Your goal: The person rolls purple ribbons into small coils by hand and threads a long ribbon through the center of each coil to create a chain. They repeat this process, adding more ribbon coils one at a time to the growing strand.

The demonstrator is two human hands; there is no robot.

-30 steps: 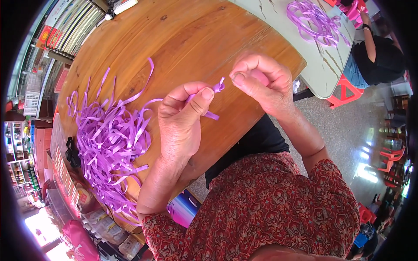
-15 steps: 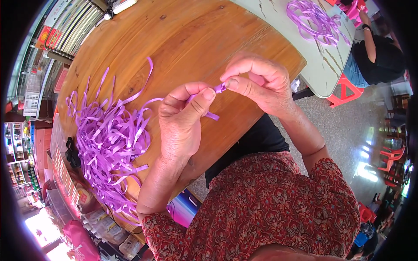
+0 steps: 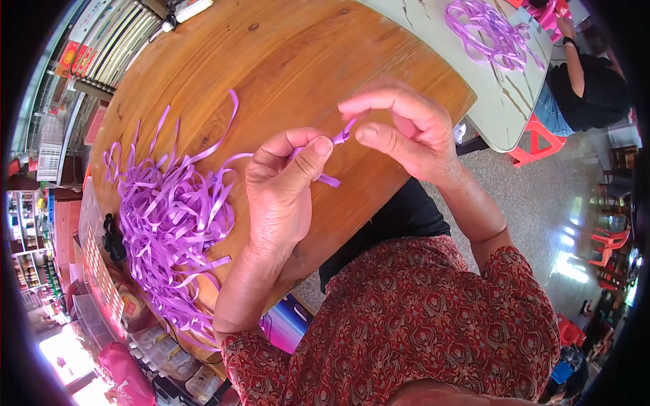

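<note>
Between thumb and forefinger my left hand (image 3: 284, 179) pinches a narrow purple ribbon (image 3: 330, 181) above the wooden table (image 3: 298, 61). A small knot or loop in it sticks out past my fingertips, with a short end pointing up. My right hand (image 3: 403, 132) is open just to the right of that knot, thumb and forefinger apart with nothing visible between them. From my left hand the ribbon runs left toward a big tangled pile of purple ribbons (image 3: 172, 223) on the table's left side.
A pale table (image 3: 504, 128) adjoins at the upper right, with a looser heap of purple ribbon (image 3: 484, 34) on it. Beyond it a person in black (image 3: 596, 95) sits on a red stool (image 3: 538, 142). Crowded shelves (image 3: 30, 257) line the left.
The right thumb and forefinger have parted and let go of the ribbon's knot, leaving its short end standing up. The left hand has kept its pinch in the same place.
</note>
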